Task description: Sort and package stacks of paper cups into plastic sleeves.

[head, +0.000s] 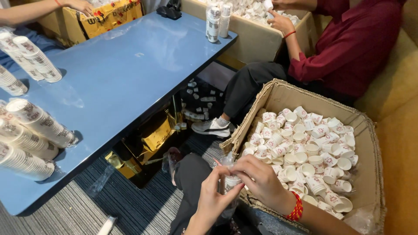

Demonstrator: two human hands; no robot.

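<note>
At the bottom centre of the frame a short stack of small paper cups (230,182), sheathed in a clear plastic sleeve (227,162), is held between both hands. The left hand (213,198) has its grip clamped round the lower part of the stack, and the right hand (257,176) has its fingers closed over the top, just beside the torn rim of the cardboard box (278,93) of loose cups (311,152) at lower right. The stack is best kept upright and squeezed only lightly, since thin paper walls are likely to dent; the sleeve mouth should be held open so rims are not snagged. Finished sleeved stacks (30,139) lie on the blue desk (113,87) at left
</note>
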